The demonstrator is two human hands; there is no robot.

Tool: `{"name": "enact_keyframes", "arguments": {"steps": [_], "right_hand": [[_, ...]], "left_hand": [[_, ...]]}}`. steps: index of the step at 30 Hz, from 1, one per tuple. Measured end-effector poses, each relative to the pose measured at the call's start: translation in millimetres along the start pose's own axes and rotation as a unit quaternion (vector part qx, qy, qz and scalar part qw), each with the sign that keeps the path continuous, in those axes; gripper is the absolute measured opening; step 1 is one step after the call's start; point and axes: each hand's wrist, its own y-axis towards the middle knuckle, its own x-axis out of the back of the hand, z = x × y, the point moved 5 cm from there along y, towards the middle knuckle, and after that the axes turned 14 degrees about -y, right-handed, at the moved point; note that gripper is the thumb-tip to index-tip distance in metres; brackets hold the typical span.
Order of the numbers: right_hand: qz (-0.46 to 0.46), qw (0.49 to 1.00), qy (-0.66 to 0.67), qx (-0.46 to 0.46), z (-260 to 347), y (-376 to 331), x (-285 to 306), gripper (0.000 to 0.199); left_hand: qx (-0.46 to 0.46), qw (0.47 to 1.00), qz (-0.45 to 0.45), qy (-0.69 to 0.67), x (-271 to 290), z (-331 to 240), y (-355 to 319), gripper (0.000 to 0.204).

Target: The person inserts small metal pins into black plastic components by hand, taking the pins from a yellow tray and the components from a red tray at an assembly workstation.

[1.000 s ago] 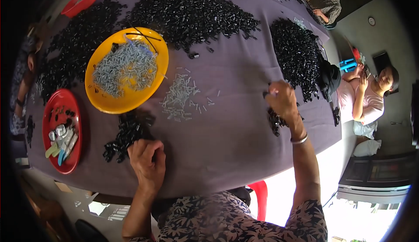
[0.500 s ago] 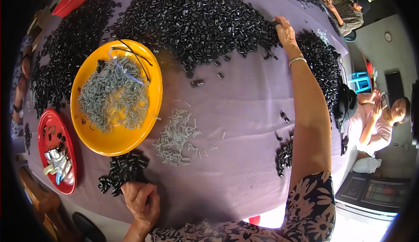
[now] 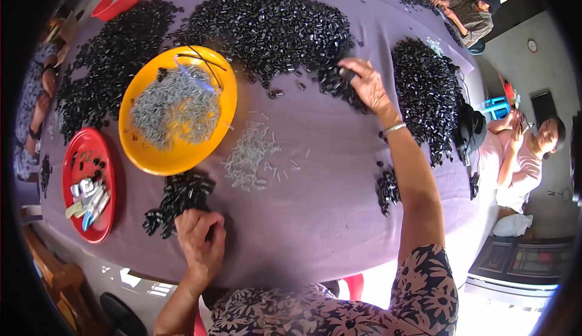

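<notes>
My right hand [image 3: 371, 88] reaches over the table with its fingers curled down around small black tube-like parts [image 3: 341, 86], at the near right edge of the large black heap [image 3: 273, 30]. A bracelet circles that wrist. Low on the left, my left hand [image 3: 200, 239] is closed in a fist; whatever lies inside it is hidden. It rests beside a smaller pile of black parts [image 3: 176, 199]. Between the hands lies a loose scatter of small metal springs [image 3: 250, 157]. A yellow round tray [image 3: 148, 161], full of springs with a few cable pieces, stands beyond my left hand.
A red oval tray [image 3: 109, 215] with small tools stands at the left. More black heaps lie at far left [image 3: 109, 57] and right [image 3: 424, 87]. A small black cluster [image 3: 387, 190] sits by my right forearm. Other people sit around the purple-covered table [image 3: 315, 215].
My right hand has drawn back toward me and left, pulling black parts out from the heap's edge. My left hand stays closed by the small pile. The whole view has shifted slightly.
</notes>
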Motion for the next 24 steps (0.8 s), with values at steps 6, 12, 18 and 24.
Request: {"name": "enact_keyframes", "arguments": {"steps": [6,12,18,24], "right_hand": [[-0.029,0.998,0.049,0.006,69,-76,24,0.023],[-0.027,0.999,0.005,0.043,132,-123,33,0.029],[0.019,1.000,-0.012,0.021,154,-157,38,0.033],[-0.090,0.881,0.409,-0.220,98,-184,84,0.046]], "left_hand": [[-0.045,0.999,-0.012,-0.011,-2,-2,0,0.015],[-0.082,0.996,-0.028,-0.022,-4,6,-3,0.014],[-0.077,0.996,-0.031,-0.024,-4,13,-9,0.015],[-0.083,0.996,-0.026,-0.035,-7,15,-7,0.015]]}}
